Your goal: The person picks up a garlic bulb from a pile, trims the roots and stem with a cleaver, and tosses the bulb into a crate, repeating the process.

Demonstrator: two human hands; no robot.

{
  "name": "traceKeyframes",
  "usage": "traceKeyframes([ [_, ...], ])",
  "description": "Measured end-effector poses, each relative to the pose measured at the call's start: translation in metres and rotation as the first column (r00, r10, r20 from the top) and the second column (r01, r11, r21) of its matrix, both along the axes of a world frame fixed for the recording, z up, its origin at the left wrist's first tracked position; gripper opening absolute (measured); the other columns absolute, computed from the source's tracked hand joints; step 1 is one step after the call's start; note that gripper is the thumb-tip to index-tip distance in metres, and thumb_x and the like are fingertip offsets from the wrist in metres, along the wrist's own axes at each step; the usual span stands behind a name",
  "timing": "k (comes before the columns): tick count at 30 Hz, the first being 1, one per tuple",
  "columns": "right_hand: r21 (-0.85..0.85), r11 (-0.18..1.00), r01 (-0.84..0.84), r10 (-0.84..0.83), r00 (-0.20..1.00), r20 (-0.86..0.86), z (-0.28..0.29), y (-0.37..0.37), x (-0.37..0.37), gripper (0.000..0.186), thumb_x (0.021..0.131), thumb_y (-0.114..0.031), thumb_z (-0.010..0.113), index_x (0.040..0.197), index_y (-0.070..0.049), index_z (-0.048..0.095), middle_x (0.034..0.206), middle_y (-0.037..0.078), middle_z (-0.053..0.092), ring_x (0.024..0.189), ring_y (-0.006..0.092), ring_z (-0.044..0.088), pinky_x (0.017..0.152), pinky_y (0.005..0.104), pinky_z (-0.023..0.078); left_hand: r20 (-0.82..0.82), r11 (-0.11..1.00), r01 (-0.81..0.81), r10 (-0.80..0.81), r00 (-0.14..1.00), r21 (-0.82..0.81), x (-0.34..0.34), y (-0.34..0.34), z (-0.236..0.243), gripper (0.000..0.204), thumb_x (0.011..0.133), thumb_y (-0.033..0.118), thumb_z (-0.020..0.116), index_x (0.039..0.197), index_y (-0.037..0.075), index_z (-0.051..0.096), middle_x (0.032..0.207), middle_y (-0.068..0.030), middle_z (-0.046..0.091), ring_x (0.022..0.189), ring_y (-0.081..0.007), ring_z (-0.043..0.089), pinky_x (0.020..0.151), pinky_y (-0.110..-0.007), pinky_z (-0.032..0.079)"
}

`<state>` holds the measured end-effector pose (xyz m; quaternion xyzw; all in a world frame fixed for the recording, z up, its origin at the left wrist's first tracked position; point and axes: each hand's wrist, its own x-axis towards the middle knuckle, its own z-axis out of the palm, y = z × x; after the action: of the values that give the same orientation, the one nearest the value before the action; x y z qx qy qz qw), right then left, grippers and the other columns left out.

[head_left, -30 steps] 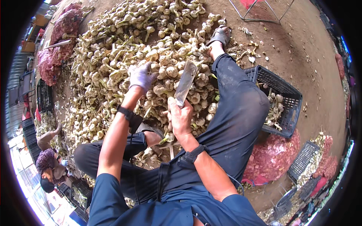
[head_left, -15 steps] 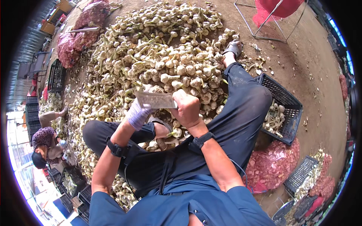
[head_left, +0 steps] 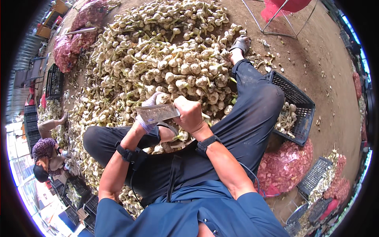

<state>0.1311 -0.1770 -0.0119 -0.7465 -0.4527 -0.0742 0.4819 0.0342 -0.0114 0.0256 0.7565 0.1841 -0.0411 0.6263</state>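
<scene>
My right hand (head_left: 191,113) is closed around the handle of a broad cleaver (head_left: 158,113), whose grey, smeared blade points left across my left hand (head_left: 149,102). That left hand wears a pale, purplish-white glove and is partly covered by the blade. Its fingers are closed on a garlic bulb (head_left: 163,98), which shows just above the blade's upper edge. Whether the blade touches the bulb's stem is hidden. Beyond both hands spreads a large heap of garlic (head_left: 173,63) with stems on.
A black plastic crate (head_left: 304,114) with garlic bulbs stands beside my right knee, near a full pink mesh sack (head_left: 286,168). More sacks (head_left: 67,51) lie far left. At left a person (head_left: 47,154) bends over garlic. A metal frame (head_left: 276,33) holds a red bag at far right.
The cleaver blade has tilted, its far end swinging down and toward me. More of my gloved fingers and the garlic bulb now show above it. The whole view has shifted slightly.
</scene>
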Motion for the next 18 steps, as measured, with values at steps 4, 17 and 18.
traceKeyframes([
  [4,-0.007,0.999,0.039,-0.039,0.999,-0.024,-0.008,0.003,0.001,0.02,0.079,-0.024,0.066,0.08,-0.006,0.058,0.073,0.013,0.057,0.063,0.0325,0.062,0.053,0.0412,0.048,-0.07,0.983,0.04,-0.027,0.997,0.18,-0.002,-0.001,-0.001,0.065,0.081,0.009,0.075,0.137,0.002,0.043,0.11,-0.0065,0.065,0.096,-0.0129,0.06,0.087,-0.03,0.052],
  [17,0.141,0.951,0.275,0.007,0.436,-0.9,-0.046,0.006,-0.004,0.018,0.091,-0.019,0.066,0.081,-0.003,0.065,0.063,0.004,0.063,0.044,0.0136,0.054,0.045,0.0308,0.049,0.125,0.954,-0.25,0.272,0.954,-0.168,0.008,-0.032,0.034,0.055,0.083,0.016,0.076,0.131,0.004,0.051,0.107,0.0002,0.062,0.095,-0.009,0.058,0.086,-0.025,0.05],
  [18,0.305,0.921,0.242,0.265,0.186,-0.946,-0.045,0.009,-0.013,0.017,0.093,-0.018,0.066,0.085,-0.003,0.067,0.065,0.002,0.064,0.042,0.0109,0.052,0.043,0.0287,0.049,0.167,0.953,-0.24,0.271,0.948,-0.185,0.011,-0.032,0.036,0.052,0.085,0.016,0.073,0.131,0.006,0.051,0.107,0.001,0.061,0.094,-0.0093,0.059,0.085,-0.025,0.05],
])
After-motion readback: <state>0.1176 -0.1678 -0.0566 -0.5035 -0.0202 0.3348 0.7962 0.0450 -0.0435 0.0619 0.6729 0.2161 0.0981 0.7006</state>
